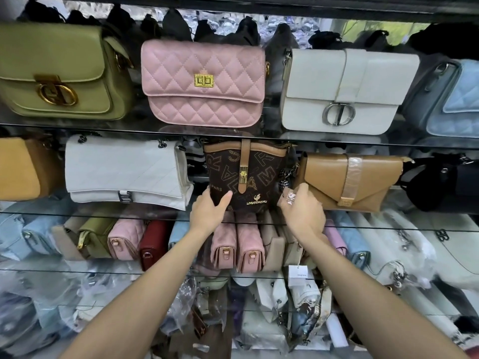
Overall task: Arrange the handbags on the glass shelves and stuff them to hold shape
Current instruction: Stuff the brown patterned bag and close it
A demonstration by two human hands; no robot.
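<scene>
The dark brown bucket-shaped handbag with stitched tan letters and a tan strap closure stands upright near the front edge of the middle glass shelf, between a white quilted flap bag and a tan envelope-style flap bag. The left hand grips its lower left corner, thumb across the front and fingers wrapped behind. The right hand sits at its lower right corner with fingers curled, but whether it pinches the bag or only steadies it cannot be told. The bag's base seems to sit right at the shelf's front edge, so a pull forward or an early release could tip it off onto the pink quilted bags packed upright on the shelf below. A sideways nudge would likely press it into the tan bag, which stands just beside it and leans a little. Its top comes close under the upper glass shelf, so lifting it risks knocking that edge.
</scene>
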